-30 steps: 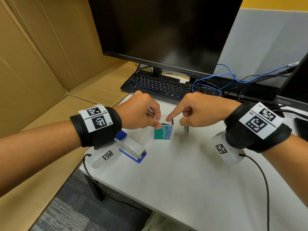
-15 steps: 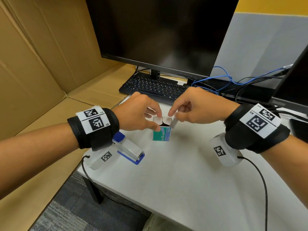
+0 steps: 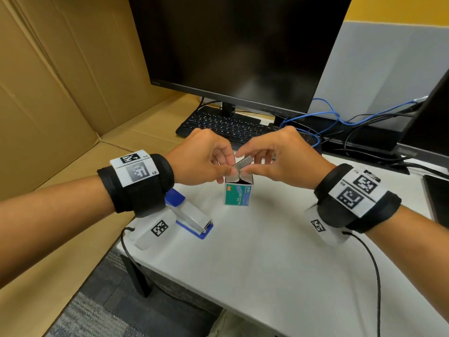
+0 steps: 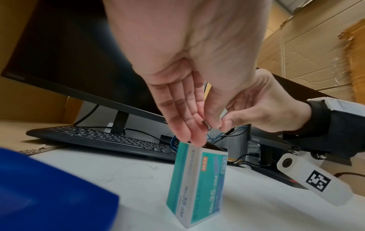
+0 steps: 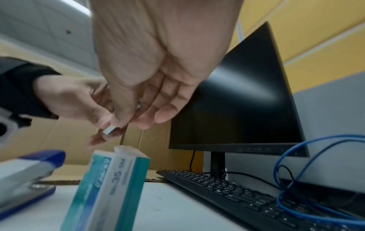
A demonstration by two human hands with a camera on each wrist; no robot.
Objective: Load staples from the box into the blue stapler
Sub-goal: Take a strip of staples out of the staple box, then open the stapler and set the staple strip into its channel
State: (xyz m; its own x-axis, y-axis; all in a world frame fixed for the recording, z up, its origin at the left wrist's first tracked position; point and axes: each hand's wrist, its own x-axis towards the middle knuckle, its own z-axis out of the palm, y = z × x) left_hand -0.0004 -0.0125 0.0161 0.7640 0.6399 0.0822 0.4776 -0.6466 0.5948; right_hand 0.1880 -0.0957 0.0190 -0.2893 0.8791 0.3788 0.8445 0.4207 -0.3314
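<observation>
A teal staple box [image 3: 238,194] stands upright on the white table [image 3: 267,263] with its top flaps open. Just above it, a silver staple strip [image 3: 243,163] lies tilted between both hands. My right hand [image 3: 247,165] pinches its far part between thumb and fingers. My left hand [image 3: 228,167] pinches its near end [image 5: 109,129], while the left fingertips [image 4: 197,141] reach down to the box top [image 4: 205,148]. The blue and white stapler [image 3: 192,215] lies closed on the table under my left wrist, left of the box [image 5: 110,187].
A black keyboard [image 3: 223,127] and a monitor [image 3: 238,52] stand behind the hands. Blue and black cables [image 3: 340,120] lie at the back right. Cardboard sheets [image 3: 60,93] cover the left side. The table's left edge runs close to the stapler.
The right hand brought the staple strip from beside the box up over its open top. The left hand left the box flap and took the strip's near end. Both hands rose slightly.
</observation>
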